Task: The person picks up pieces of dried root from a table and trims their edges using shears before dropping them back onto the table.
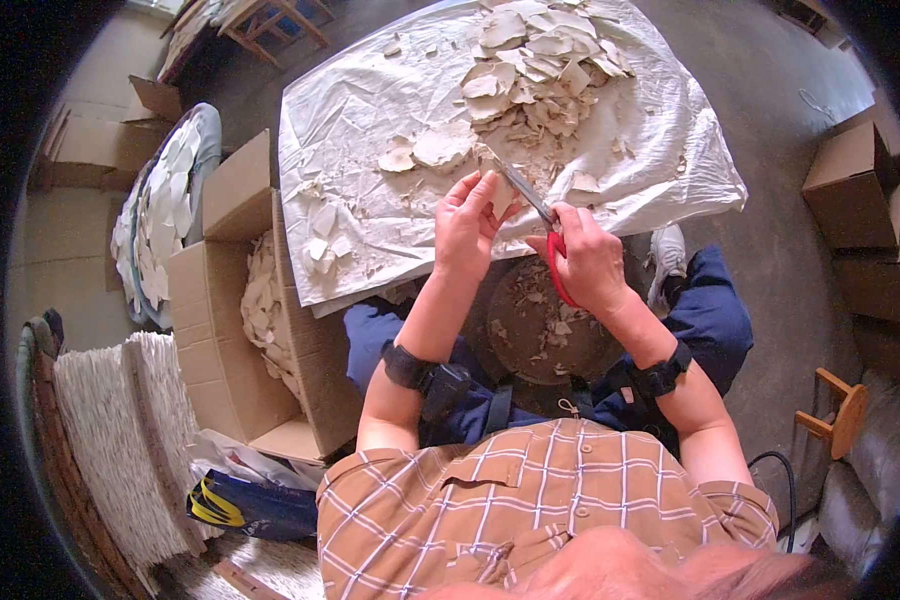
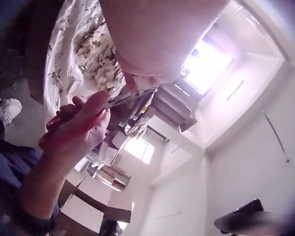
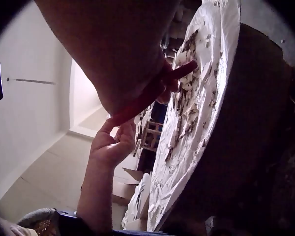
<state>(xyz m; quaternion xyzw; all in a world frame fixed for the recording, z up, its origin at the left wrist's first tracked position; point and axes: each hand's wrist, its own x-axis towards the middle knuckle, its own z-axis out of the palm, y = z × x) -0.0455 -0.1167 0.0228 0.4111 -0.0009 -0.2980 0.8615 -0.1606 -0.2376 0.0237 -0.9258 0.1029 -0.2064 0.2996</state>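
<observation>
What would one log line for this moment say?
left hand: holds pale slice | right hand: grips red scissors, blades at slice | white sheet: pile of slices | cardboard box: more slices

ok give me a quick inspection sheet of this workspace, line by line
surface: white sheet spread flat, strewn with scraps
job's things: red-handled scissors cutting a pale piece; pile of pale pieces at the sheet's far end
clutter: open cardboard box of pieces, round tray of offcuts
grippers: left hand pinches the piece; right hand grips the scissors
cables: black cable on the floor
surroundings: more boxes, wooden stool
</observation>
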